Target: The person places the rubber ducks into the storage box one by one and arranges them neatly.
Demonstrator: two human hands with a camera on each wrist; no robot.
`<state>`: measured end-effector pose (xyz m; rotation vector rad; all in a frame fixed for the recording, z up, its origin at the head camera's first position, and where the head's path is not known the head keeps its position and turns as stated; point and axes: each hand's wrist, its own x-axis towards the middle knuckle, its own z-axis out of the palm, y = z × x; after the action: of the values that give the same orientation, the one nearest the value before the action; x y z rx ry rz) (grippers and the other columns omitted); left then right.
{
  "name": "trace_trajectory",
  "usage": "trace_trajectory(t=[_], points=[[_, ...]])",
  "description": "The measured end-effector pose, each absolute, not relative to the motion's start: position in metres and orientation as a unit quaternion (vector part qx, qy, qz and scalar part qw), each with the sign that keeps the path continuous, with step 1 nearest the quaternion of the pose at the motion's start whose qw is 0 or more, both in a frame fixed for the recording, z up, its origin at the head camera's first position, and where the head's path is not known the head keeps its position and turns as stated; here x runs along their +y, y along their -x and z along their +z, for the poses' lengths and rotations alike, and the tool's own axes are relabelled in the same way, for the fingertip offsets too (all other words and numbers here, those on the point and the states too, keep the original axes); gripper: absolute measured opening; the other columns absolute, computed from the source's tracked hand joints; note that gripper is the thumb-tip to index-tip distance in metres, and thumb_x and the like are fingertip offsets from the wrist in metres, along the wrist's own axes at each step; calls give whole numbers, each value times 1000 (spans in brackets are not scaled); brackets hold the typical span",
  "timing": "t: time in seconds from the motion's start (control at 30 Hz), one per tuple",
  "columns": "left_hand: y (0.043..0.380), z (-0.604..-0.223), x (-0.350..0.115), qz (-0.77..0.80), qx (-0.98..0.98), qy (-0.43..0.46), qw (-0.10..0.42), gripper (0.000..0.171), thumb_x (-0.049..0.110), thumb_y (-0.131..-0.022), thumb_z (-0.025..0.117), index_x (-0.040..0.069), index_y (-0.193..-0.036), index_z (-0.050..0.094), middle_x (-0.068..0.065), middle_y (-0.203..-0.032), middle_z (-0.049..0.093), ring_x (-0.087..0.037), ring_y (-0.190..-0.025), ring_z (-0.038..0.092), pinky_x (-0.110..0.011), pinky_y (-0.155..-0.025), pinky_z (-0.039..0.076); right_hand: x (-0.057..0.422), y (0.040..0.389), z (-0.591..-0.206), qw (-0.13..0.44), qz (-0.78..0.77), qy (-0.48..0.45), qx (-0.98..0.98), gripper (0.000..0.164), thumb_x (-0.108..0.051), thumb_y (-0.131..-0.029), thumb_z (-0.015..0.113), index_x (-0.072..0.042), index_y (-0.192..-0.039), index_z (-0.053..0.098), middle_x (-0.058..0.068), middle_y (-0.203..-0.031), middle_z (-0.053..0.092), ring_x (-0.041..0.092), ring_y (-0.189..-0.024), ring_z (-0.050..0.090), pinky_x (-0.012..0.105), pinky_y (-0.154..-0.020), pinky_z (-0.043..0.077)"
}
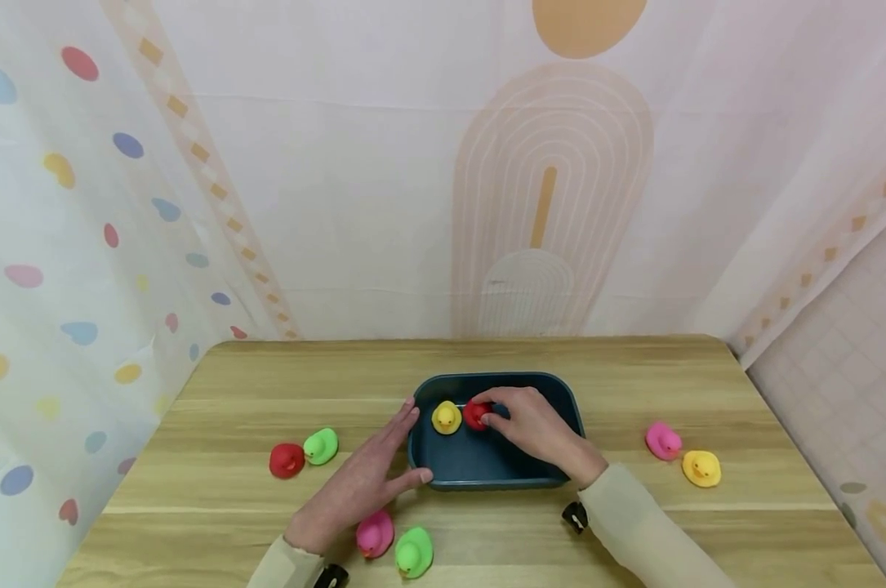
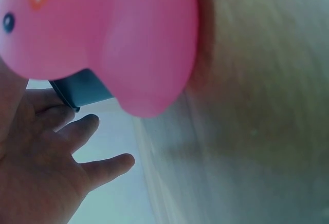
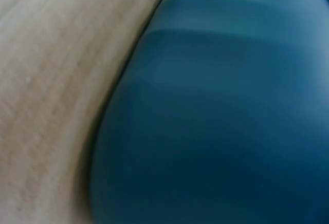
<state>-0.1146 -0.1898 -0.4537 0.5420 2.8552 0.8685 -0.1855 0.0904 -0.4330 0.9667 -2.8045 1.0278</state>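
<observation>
A dark blue tray [image 1: 501, 484] sits on the wooden table, its outer wall filling much of the right wrist view. My right hand [image 1: 534, 420] reaches over the right side and pinches a red toy duck [image 1: 474, 415] inside it, between thumb and fingers. Just left of that duck, a yellow toy duck [image 1: 446, 418] stands in the tray. With fingers extended, my left hand [image 1: 369, 474] touches the tray's left end. A pink toy duck [image 1: 375, 535] lies near the left wrist and looms large in the left wrist view.
Left on the table [image 1: 222, 523] are another red duck [image 1: 287, 461] and a green duck [image 1: 321, 447] side by side. A second green duck [image 1: 414, 553] is near the front. Another pink duck [image 1: 664, 441] and yellow duck [image 1: 702, 469] stand at right. Behind hangs a patterned curtain [image 1: 369, 204].
</observation>
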Motion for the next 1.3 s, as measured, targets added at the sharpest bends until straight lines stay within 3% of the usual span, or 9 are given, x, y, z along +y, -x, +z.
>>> trace_trajectory(t=[0.23, 0.63, 1.13, 1.3], points=[[113, -455, -190, 288, 939, -182, 54, 90, 51, -97, 68, 13, -166, 24, 1, -173, 13, -34, -153, 30, -56, -118, 35, 88, 189, -438, -19, 331, -300, -894, 26, -9, -98, 72, -11, -124, 74, 4, -118, 74, 12, -92, 62, 37, -89, 57], [114, -455, -190, 288, 938, -185, 53, 90, 51, -97, 69, 12, -166, 25, 0, -173, 14, -34, -153, 30, -55, -118, 35, 86, 195, -445, -27, 325, -306, -895, 23, -10, -97, 73, -9, -121, 75, 6, -117, 75, 13, -92, 65, 34, -84, 57], [114, -456, -191, 292, 936, -193, 48, 90, 52, -98, 67, 9, -165, 26, -1, -173, 14, -34, -153, 30, -54, -119, 34, 89, 194, -443, -37, 317, -320, -892, 34, -13, -98, 74, -7, -130, 69, 6, -124, 71, 16, -102, 65, 38, -92, 57], [115, -456, -191, 286, 938, -189, 47, 91, 53, -97, 67, 10, -165, 25, 0, -173, 14, -34, -153, 30, -54, -119, 35, 98, 187, -430, -30, 312, -331, -890, 35, -18, -98, 74, -8, -132, 69, 5, -129, 70, 22, -114, 66, 45, -100, 55]])
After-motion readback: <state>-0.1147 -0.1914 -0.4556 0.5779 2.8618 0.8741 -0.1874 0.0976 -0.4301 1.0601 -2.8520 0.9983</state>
